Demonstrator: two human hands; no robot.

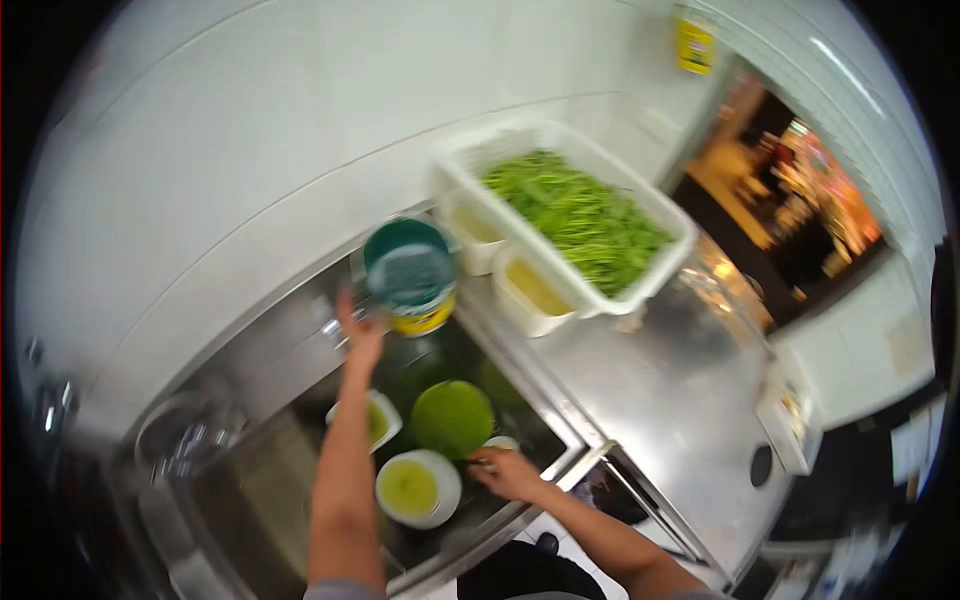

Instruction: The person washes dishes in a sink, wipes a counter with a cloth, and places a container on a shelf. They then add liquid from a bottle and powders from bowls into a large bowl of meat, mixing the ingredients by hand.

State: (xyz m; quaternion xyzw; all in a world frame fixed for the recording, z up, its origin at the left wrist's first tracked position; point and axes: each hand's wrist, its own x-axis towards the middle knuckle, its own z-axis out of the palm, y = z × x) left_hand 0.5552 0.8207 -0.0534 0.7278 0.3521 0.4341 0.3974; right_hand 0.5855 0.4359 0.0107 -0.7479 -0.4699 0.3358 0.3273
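L hand (pixel 358 335) at teal bucket (pixel 410 272) — R hand (pixel 505 470) beside green bowl (pixel 452 417).

From here I see the left hand (pixel 360 335) and right hand (pixel 505 470) bare, forearms uncovered, grey sleeve hems (pixel 345 590) at five and six o'clock.

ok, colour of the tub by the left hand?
Teal green tub with a yellow band low down, near the left hand; head view shows it.

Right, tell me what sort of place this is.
Probably a restaurant kitchen's washing station: a deep steel sink holding bowls, a steel counter, and a big white crate of green vegetables against a tiled wall.
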